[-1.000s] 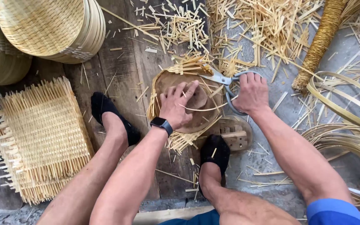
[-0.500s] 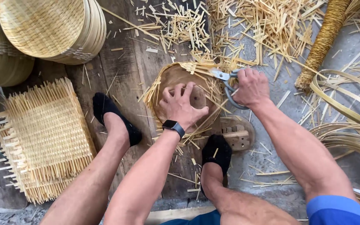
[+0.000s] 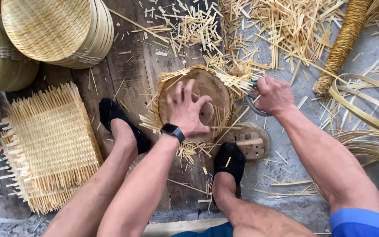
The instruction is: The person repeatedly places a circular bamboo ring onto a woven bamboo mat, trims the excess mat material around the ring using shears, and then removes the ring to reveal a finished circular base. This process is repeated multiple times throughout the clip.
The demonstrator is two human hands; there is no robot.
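My left hand (image 3: 186,109), with a black watch on its wrist, presses flat with spread fingers on a round wooden disc (image 3: 213,90). The disc lies on a woven bamboo piece (image 3: 167,79) whose strip ends stick out around its rim. My right hand (image 3: 276,94) grips the grey handles of a pair of shears (image 3: 253,105) at the disc's right edge, among the protruding strips. Both my feet, in black shoes, rest either side below the disc.
A stack of round woven trays (image 3: 53,30) sits at the top left and a square woven mat stack (image 3: 44,140) at the left. Cut bamboo scraps (image 3: 259,26) litter the floor. Coiled bamboo strips (image 3: 365,140) and a wrapped bundle (image 3: 345,41) lie at the right. A small wooden block (image 3: 253,142) sits beside my right foot.
The camera view has shifted slightly and the disc with the weave appears turned under my left hand. My right hand with the shears has stayed at the right rim.
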